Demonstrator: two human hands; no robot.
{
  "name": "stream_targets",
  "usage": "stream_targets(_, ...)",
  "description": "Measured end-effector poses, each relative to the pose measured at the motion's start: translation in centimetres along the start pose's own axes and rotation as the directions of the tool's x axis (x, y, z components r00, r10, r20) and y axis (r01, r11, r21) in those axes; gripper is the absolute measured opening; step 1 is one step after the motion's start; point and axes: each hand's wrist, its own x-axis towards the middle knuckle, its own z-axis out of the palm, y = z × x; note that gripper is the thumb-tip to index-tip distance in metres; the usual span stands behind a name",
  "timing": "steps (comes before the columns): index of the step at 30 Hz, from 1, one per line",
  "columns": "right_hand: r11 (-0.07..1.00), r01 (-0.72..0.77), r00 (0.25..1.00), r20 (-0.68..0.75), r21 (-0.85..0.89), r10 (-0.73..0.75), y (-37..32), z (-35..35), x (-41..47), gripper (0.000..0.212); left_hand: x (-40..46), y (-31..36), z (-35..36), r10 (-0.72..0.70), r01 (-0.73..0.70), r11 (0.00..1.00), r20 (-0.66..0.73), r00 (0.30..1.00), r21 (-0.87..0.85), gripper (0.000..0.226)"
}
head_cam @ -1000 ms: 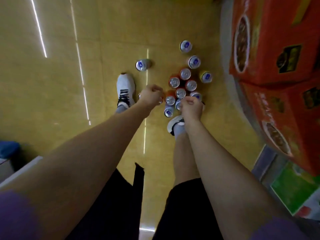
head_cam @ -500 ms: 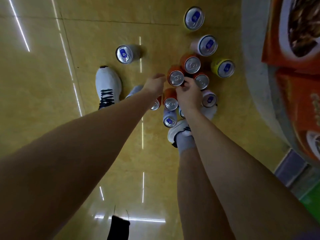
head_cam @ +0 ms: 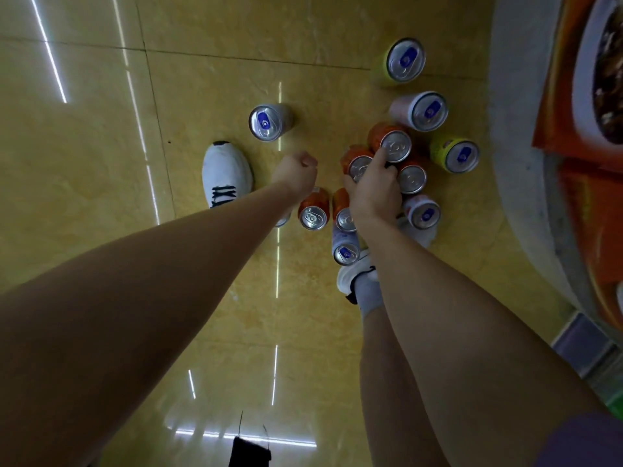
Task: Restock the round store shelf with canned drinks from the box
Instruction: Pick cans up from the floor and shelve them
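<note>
Yellow tiled floor (head_cam: 209,62), right hand (head_cam: 374,193) around orange can (head_cam: 358,165), left hand (head_cam: 296,173) fisted, empty.

A glossy yellow tiled floor (head_cam: 215,45) fills the view, marked by dark grout lines and thin white streaks of reflected ceiling light. A white sneaker with black laces (head_cam: 226,173) stands on it at centre left. Another white shoe with a grey sock (head_cam: 359,281) stands lower right. Orange printed cartons (head_cam: 593,183) fill the right edge.
</note>
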Motion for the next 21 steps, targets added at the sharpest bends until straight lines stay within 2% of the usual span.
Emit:
stream_targets(4,0.977,-0.025,1.0,0.006,0.214,0.024,0.1,-2.4,-2.2,0.063,-2.7,0.9,-1.6,0.021,-0.021,1.0,0.004,1.0,0.022,0.033)
stream_targets(7,0.922,0.005,1.0,0.021,0.386,-0.014,-0.3,-6.5,-4.9,0.049,-6.6,2.4,-3.8,0.078,-0.079,0.988,0.012,0.997,0.135,0.038)
stream_targets(10,0.892,0.062,0.994,0.054,0.448,-0.097,-1.6,-12.1,-8.4,0.047,-11.3,4.9,-7.4,0.16,-0.172,0.951,0.069,0.985,0.256,0.044)
stream_targets(14,0.861,0.075,0.987,0.086,0.503,-0.136,-4.4,-20.9,-13.5,0.054,-18.7,9.9,-13.0,0.29,-0.316,0.879,0.126,0.949,0.357,0.055)
stream_targets(19,0.814,0.121,0.979,0.068,0.568,-0.193,-7.8,-32.8,-21.8,0.051,-31.1,17.7,-19.2,0.418,-0.476,0.751,0.229,0.879,0.457,0.071)
stream_targets(21,0.807,0.143,0.976,0.055,0.572,-0.212,-8.7,-37.7,-25.1,0.051,-36.0,20.4,-21.0,0.474,-0.542,0.7,0.266,0.839,0.465,0.07)
